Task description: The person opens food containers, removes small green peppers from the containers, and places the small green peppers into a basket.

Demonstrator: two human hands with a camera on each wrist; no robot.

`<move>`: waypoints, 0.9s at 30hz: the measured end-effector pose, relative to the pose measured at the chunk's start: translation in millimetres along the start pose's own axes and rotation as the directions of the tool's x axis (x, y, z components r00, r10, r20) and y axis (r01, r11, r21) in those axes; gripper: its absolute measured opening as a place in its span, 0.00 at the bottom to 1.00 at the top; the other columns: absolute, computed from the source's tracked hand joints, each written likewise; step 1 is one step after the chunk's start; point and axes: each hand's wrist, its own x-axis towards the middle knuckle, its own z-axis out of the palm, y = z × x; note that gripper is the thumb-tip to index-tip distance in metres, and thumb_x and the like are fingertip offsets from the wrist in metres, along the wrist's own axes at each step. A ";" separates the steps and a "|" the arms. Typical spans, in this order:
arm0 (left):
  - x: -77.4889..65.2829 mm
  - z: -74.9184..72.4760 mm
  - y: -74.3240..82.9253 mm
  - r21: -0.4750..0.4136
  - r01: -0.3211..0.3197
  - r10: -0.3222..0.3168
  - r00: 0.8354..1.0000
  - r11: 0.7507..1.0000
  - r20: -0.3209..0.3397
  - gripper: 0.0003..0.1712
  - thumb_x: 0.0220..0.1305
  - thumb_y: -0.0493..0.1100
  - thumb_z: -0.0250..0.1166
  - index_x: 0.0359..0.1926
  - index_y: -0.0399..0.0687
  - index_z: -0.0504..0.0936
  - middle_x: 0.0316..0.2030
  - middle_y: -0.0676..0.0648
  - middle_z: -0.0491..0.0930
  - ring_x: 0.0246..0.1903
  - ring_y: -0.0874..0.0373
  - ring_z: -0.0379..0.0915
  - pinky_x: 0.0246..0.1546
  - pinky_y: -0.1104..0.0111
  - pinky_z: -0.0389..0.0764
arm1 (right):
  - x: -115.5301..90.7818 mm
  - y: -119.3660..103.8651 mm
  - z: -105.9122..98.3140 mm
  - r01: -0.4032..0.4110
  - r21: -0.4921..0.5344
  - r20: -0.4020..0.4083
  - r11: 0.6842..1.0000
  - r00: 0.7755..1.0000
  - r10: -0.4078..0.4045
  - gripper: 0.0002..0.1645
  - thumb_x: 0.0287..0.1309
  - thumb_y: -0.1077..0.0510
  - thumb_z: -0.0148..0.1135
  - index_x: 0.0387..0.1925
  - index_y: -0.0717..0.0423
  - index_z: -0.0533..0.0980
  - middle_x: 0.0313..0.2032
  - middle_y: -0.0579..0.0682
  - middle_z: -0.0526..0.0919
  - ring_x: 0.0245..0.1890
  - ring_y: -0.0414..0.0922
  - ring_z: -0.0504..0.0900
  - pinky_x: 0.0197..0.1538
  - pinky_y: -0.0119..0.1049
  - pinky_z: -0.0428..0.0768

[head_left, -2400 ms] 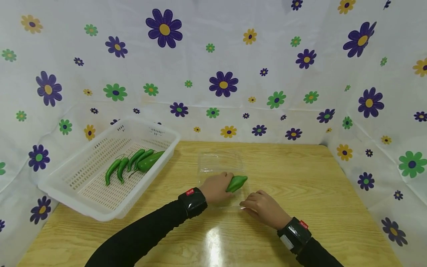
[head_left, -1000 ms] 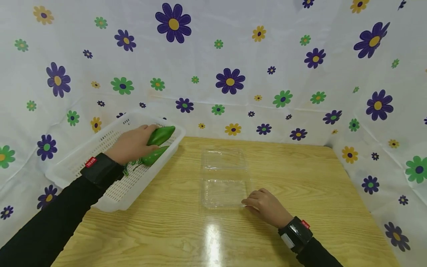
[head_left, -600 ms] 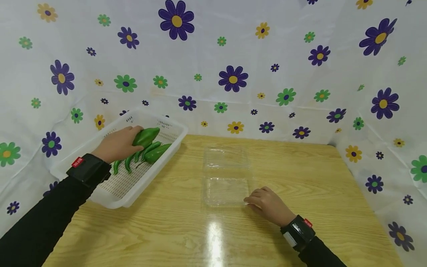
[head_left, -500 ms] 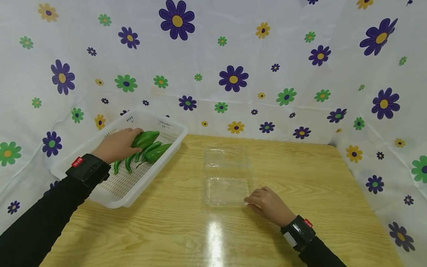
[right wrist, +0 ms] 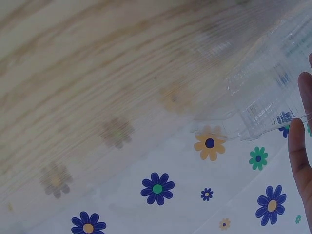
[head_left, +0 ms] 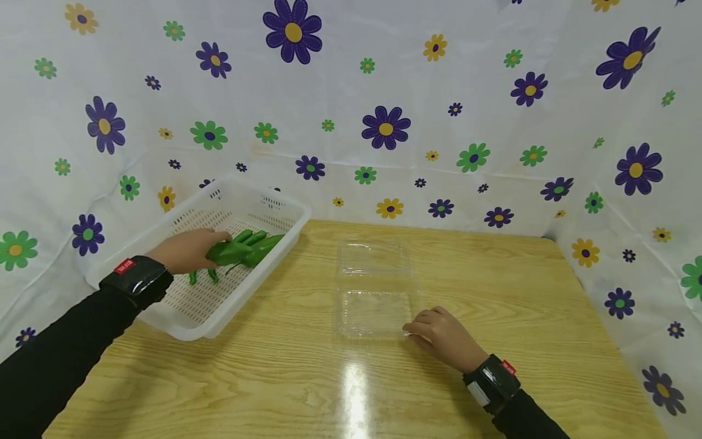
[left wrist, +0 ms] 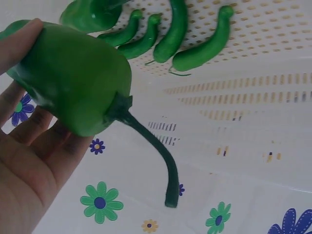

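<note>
My left hand (head_left: 185, 251) holds a large green pepper (head_left: 230, 252) inside the white basket (head_left: 178, 326). In the left wrist view the thumb lies on one side of this pepper (left wrist: 73, 78) and the fingers on the other; its long dark stem points away from the palm. Close by in the basket lie a second large pepper (head_left: 267, 246) and several slim green chillies (left wrist: 202, 51). At the table's middle, my right hand (head_left: 446, 338) pinches the near right corner of a see-through plastic clamshell box (head_left: 375, 311), which stands unfolded with nothing in it.
The basket's raised, slotted walls surround the peppers. Behind the wooden table (head_left: 493, 280) hangs a white cloth (head_left: 340, 85) printed with flowers, which also runs along both sides. The basket stands at the table's left, against the cloth.
My left hand has carried the large pepper from over the clamshell box leftward to the basket, then lowered it among the other peppers. My right hand has kept its place at the box corner.
</note>
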 end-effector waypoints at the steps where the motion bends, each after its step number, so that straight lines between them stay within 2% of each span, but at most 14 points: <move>1: -0.4 1.8 -1.5 -0.002 -0.004 0.004 1.000 1.000 0.009 0.30 0.50 0.37 0.70 0.56 0.43 0.74 0.39 0.45 0.79 0.35 0.54 0.72 0.39 0.56 0.76 | -0.1 0.1 0.2 0.000 0.001 0.000 1.000 1.000 0.000 0.13 0.41 0.59 0.74 0.34 0.50 0.84 0.28 0.42 0.84 0.31 0.37 0.81 0.40 0.34 0.76; 7: -1.5 15.4 -8.2 -0.002 -0.064 0.064 0.997 0.998 0.038 0.28 0.45 0.33 0.73 0.50 0.46 0.78 0.40 0.46 0.81 0.38 0.53 0.76 0.41 0.54 0.77 | -0.2 -0.2 -0.7 -0.004 0.002 0.002 1.000 1.000 0.004 0.13 0.41 0.59 0.74 0.34 0.50 0.84 0.29 0.42 0.84 0.31 0.37 0.81 0.40 0.34 0.76; 13: -2.2 27.3 -12.2 0.054 -0.084 0.081 0.995 0.995 0.066 0.33 0.42 0.33 0.74 0.54 0.42 0.77 0.44 0.41 0.81 0.43 0.47 0.77 0.44 0.52 0.77 | -0.3 -0.4 -0.8 -0.012 0.002 0.015 1.000 1.000 0.012 0.13 0.42 0.59 0.73 0.35 0.50 0.83 0.29 0.42 0.85 0.32 0.37 0.81 0.40 0.34 0.76; 21: 2.7 37.6 -23.8 0.116 -0.139 0.125 0.985 0.983 0.115 0.27 0.40 0.31 0.75 0.45 0.48 0.78 0.32 0.49 0.79 0.31 0.57 0.73 0.32 0.61 0.76 | -0.2 0.3 -0.5 -0.016 0.000 0.024 1.000 1.000 0.016 0.13 0.42 0.59 0.73 0.35 0.51 0.84 0.29 0.42 0.85 0.32 0.38 0.81 0.41 0.35 0.76; 27: 2.9 38.0 -30.0 0.169 -0.174 0.147 0.976 0.970 0.162 0.28 0.39 0.33 0.77 0.45 0.50 0.78 0.34 0.47 0.80 0.31 0.56 0.74 0.30 0.62 0.76 | -0.9 1.7 0.7 -0.009 0.001 0.018 1.000 1.000 0.008 0.13 0.42 0.59 0.73 0.35 0.51 0.84 0.29 0.42 0.85 0.32 0.38 0.81 0.42 0.35 0.76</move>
